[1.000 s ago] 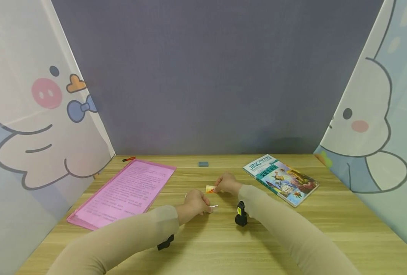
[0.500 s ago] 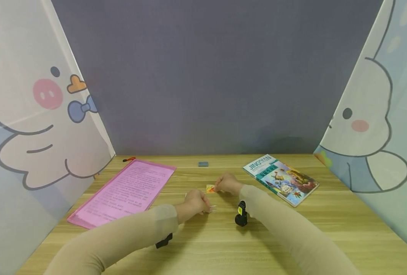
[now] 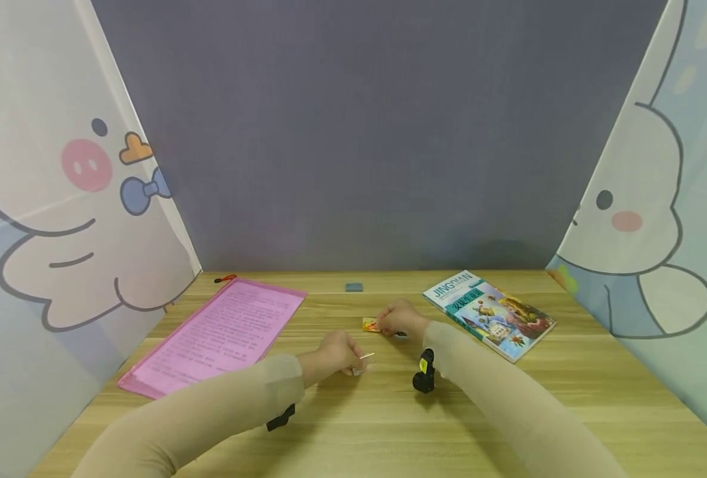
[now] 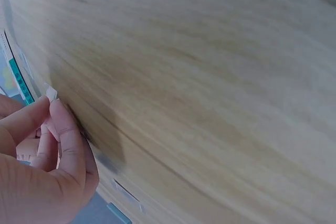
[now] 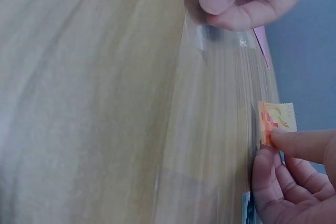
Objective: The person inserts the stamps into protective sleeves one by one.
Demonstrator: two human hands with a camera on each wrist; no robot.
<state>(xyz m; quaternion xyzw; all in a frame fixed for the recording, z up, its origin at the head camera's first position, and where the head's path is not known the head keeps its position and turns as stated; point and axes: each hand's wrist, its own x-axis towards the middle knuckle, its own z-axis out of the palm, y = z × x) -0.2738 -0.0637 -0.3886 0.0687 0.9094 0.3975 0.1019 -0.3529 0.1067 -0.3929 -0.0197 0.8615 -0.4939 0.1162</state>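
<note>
Between the thumb and finger of my right hand is a small yellow-orange stamp with perforated edges, its picture side showing in the right wrist view. My left hand pinches a piece of clear plastic film close to the tabletop. Only a small whitish end of that film pokes out past the fingertips in the left wrist view; its full shape is hard to make out. Under the right hand lies a small dark piece, mostly covered.
A pink mesh folder with a printed sheet lies on the left of the wooden table. On the right is a colourful magazine. A small blue-grey block sits near the back wall.
My right hand has shifted slightly right, still holding the stamp, which now looks flatter. The left hand has tilted a little, with the film still pinched. A dark piece now shows under the right hand.
</note>
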